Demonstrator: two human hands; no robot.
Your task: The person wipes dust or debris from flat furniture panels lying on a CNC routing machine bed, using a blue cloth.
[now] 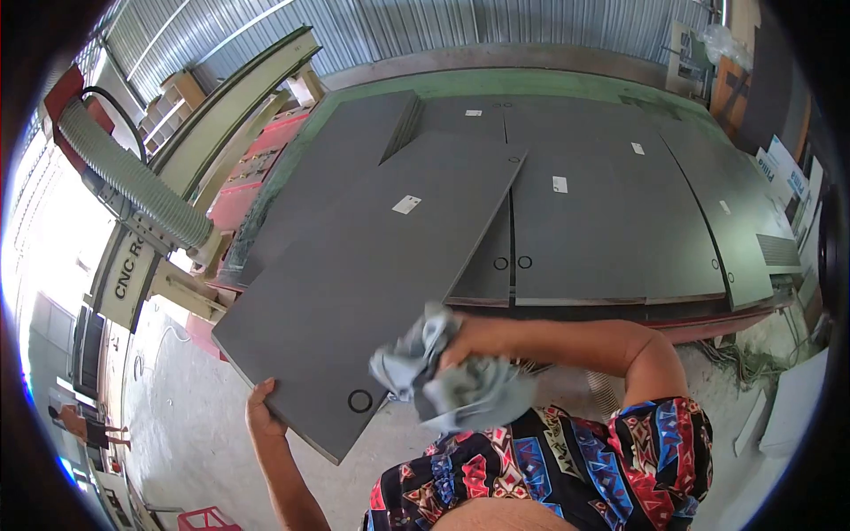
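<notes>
A long dark grey panel [345,265] lies slantwise in front of me, its near end jutting out past the other boards. My left hand [264,411] grips its left edge near the close corner, thumb on top and the other fingers hidden beneath. Bunched in my right hand [457,340] is a grey-blue cloth [478,394], blurred by motion, by the panel's near right edge. The panel bears a white label [406,205] and a black ring mark [360,401] at its near end.
More dark grey panels [611,230] with labels lie side by side on the green-topped machine bed [540,82]. A CNC machine gantry [133,274] with a ribbed hose [133,173] stands at left. Another person [88,429] is far left. A red plastic item [208,520] sits on the floor.
</notes>
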